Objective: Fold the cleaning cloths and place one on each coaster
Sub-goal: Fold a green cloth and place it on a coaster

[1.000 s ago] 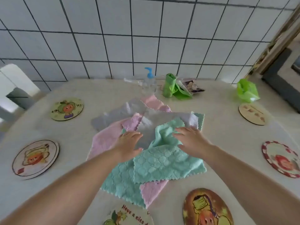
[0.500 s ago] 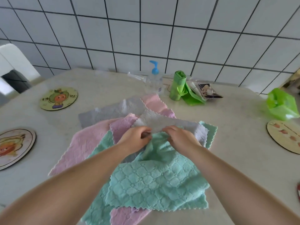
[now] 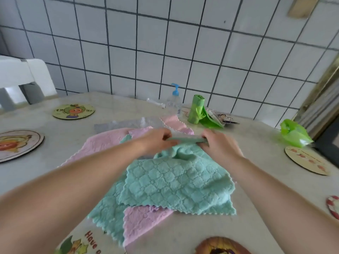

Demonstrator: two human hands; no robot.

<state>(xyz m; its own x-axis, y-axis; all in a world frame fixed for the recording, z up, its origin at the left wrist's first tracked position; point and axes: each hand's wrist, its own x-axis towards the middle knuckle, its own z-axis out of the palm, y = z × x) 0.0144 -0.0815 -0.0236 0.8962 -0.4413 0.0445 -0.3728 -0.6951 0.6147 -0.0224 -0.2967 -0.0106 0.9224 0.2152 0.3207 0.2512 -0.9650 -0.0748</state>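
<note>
A pile of cleaning cloths lies mid-table: a teal quilted cloth (image 3: 176, 184) on top, pink cloths (image 3: 102, 143) and a grey one (image 3: 126, 123) beneath. My left hand (image 3: 156, 139) and my right hand (image 3: 218, 143) each pinch the far edge of the top teal cloth, stretching it taut between them. Round picture coasters ring the pile: two at the left (image 3: 73, 111) (image 3: 16, 143), two at the right (image 3: 306, 159) (image 3: 333, 206), two at the near edge (image 3: 78, 242) (image 3: 222, 245).
At the back of the table stand a clear pump bottle with a blue top (image 3: 174, 101), a roll of green bags (image 3: 197, 109) with small packets beside it, and a green bag (image 3: 293, 132). A white chair (image 3: 23, 79) stands left; a tiled wall lies behind.
Both hands went from resting flat on the cloths to pinching the teal cloth's far edge, then drew apart, pulling that edge tight. The camera tilted upward.
</note>
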